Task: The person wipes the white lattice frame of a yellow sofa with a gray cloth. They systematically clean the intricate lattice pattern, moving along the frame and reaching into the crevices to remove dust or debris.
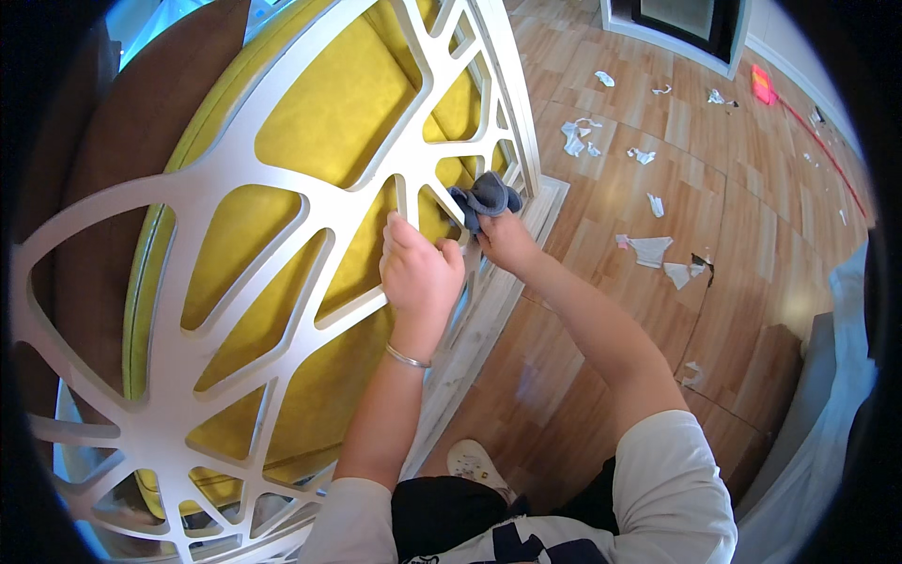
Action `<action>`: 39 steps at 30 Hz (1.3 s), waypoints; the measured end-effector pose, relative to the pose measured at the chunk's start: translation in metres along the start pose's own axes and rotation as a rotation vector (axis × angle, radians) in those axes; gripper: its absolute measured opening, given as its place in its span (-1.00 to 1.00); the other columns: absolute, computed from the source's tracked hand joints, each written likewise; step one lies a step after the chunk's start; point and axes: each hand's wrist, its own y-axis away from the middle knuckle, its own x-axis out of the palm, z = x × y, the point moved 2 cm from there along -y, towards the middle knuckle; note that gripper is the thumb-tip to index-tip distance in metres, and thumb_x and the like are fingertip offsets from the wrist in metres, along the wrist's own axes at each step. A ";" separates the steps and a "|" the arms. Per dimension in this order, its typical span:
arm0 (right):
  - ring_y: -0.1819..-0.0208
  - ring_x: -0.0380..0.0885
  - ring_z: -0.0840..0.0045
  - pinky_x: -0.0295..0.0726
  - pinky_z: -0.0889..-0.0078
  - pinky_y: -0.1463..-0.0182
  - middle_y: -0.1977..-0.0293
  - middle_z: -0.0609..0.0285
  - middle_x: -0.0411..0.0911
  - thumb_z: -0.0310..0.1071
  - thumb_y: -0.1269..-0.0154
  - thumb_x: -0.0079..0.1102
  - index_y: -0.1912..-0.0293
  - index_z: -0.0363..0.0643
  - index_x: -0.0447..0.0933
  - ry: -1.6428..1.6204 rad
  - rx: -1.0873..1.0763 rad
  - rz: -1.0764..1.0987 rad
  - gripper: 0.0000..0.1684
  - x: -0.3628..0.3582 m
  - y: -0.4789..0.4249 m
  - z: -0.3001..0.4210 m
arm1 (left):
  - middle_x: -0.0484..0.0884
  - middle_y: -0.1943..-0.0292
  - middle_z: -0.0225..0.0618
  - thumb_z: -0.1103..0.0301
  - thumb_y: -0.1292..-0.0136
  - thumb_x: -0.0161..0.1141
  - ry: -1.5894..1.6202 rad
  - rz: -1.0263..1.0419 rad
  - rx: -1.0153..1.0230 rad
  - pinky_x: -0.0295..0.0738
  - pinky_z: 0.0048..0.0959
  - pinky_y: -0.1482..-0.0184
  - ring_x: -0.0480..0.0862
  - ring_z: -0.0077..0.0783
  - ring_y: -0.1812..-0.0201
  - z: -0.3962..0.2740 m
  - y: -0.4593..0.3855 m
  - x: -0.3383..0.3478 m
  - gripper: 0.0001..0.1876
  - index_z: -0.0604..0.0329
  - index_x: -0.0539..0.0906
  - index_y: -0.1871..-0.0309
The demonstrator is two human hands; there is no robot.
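A white cut-out lattice panel with branching openings fills the left of the view. My left hand wraps around one of its struts near the right side, a silver bangle on the wrist. In my right hand is a bunched grey cloth, pressed against the panel's struts close to its right edge. Through the openings shows yellow upholstery that looks like leather, with seams and a piped edge. The fingertips of my right hand are partly hidden by the cloth.
Torn scraps of white paper litter the wood-look floor on the right. A pink-red broom or dustpan with a long red handle lies near the wall. Brown upholstery stands at far left, and pale sheeting hangs at lower right.
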 end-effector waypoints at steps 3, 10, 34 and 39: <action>-0.14 0.47 -0.09 0.53 0.08 -0.18 -0.08 -0.28 0.49 -0.53 -0.15 0.10 -0.02 -0.39 0.52 -0.278 0.122 -0.081 -0.60 0.001 0.001 0.014 | 0.56 0.06 0.27 0.31 -0.08 0.20 0.005 0.065 -0.059 0.58 -0.05 0.10 0.64 0.20 0.14 -0.001 -0.002 0.000 -0.31 0.60 0.25 -0.22; 0.28 0.58 0.06 0.56 0.20 0.18 0.34 -0.10 0.57 -0.43 -0.23 0.19 0.18 -0.27 0.58 -0.688 0.345 -0.160 -0.83 -0.040 -0.011 0.047 | 0.55 0.01 0.29 0.29 -0.18 0.11 0.082 0.023 -0.042 0.55 0.02 0.05 0.63 0.25 0.09 0.002 -0.001 0.000 -0.36 0.57 0.24 -0.25; 0.22 0.61 0.43 0.55 0.40 0.09 0.23 0.16 0.64 -0.48 -0.23 0.19 0.05 -0.24 0.56 -0.744 0.224 -0.125 -0.74 -0.033 -0.031 0.108 | 0.53 -0.11 -0.05 0.20 -0.48 -0.30 1.273 0.321 -0.420 0.35 -0.40 -0.26 0.52 -0.32 -0.15 0.028 -0.026 0.002 -0.48 0.41 0.36 -0.31; 0.15 0.54 0.65 0.54 0.48 0.03 0.21 0.31 0.62 -0.52 -0.40 0.05 0.01 -0.23 0.57 -1.013 0.388 -0.030 -0.78 -0.022 -0.023 0.117 | 0.52 -0.13 -0.09 0.19 -0.49 -0.31 1.466 0.352 -0.496 0.33 -0.39 -0.28 0.50 -0.34 -0.17 0.026 -0.027 0.004 -0.50 0.36 0.36 -0.31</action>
